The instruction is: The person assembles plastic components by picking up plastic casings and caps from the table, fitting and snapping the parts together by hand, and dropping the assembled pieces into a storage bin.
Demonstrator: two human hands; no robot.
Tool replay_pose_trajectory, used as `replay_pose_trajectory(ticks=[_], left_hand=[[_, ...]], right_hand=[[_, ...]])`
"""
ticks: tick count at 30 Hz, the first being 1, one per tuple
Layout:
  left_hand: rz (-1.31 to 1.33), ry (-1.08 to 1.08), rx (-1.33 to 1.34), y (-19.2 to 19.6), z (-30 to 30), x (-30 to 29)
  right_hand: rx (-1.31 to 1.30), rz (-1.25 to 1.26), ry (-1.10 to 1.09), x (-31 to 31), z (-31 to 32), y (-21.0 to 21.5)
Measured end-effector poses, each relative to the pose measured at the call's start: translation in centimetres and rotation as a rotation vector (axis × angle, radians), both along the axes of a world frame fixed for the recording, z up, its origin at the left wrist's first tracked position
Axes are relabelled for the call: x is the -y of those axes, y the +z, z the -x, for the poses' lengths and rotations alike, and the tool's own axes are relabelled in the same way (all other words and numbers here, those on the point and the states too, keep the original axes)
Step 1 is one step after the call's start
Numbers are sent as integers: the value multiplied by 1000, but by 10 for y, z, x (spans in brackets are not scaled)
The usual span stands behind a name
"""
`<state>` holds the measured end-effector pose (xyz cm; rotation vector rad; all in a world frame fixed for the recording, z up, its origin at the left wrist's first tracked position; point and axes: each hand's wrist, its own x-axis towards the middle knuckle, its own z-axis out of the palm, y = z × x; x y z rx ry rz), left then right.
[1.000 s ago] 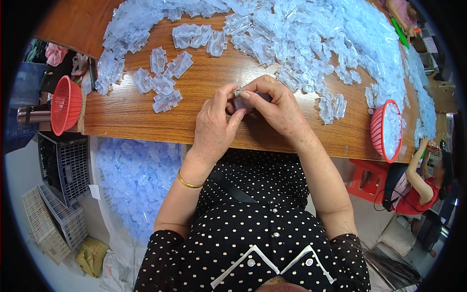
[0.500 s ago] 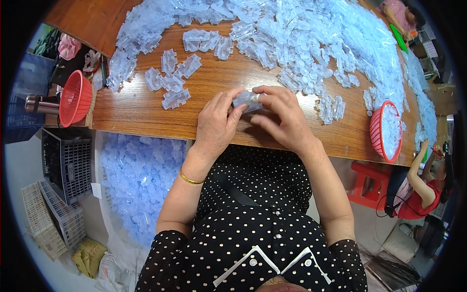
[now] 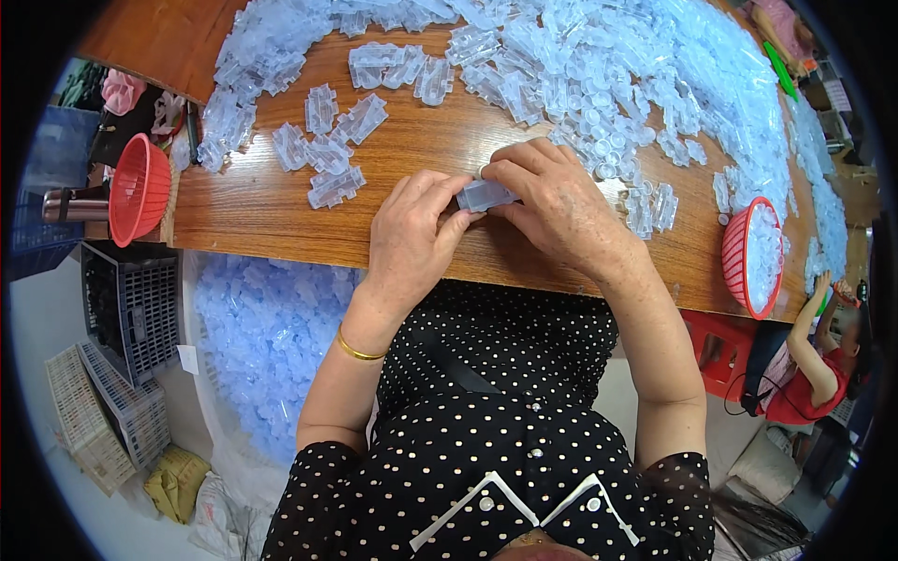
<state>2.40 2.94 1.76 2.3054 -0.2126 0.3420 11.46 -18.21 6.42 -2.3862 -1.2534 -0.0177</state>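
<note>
Between my two hands, just above the wooden table (image 3: 281, 220), is a clear plastic piece (image 3: 486, 195), roughly rectangular. My left hand (image 3: 410, 234) pinches its left end between thumb and fingers. The fingers of my right hand (image 3: 566, 208) close round its right end, with the thumb underneath. A small round whitish disc (image 3: 483, 172) shows at my right index fingertip, against the piece's upper edge. Left of my hands lie several loose clear plastic parts (image 3: 335, 154). A few more clear parts (image 3: 652, 208) rest to the right of my right hand.
A large heap of clear plastic parts (image 3: 645, 56) covers the table's far side. A red basket (image 3: 737, 257) of clear pieces stands right, another red basket (image 3: 140, 187) left beside a metal flask (image 3: 70, 205). Below is a sack of parts (image 3: 262, 346). A person in red (image 3: 806, 388) works at right.
The plastic piece has turned and lies more exposed between my hands. My right thumb has drawn in against it, and my right forearm has shifted rightward.
</note>
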Motion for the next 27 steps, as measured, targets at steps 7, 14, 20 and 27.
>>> replay_pose_trajectory(ticks=[7, 14, 20, 27], left_hand=[[-127, 26, -9, 12, -8, 1], [-46, 50, 35, -9, 1, 2], [315, 19, -225, 15, 20, -1], [844, -19, -264, -3, 21, 6]], right_hand=[[-36, 126, 40, -7, -18, 6], [95, 81, -45, -3, 6, -23], [392, -265, -40, -3, 33, -28], [-24, -548, -119, 14, 46, -34]])
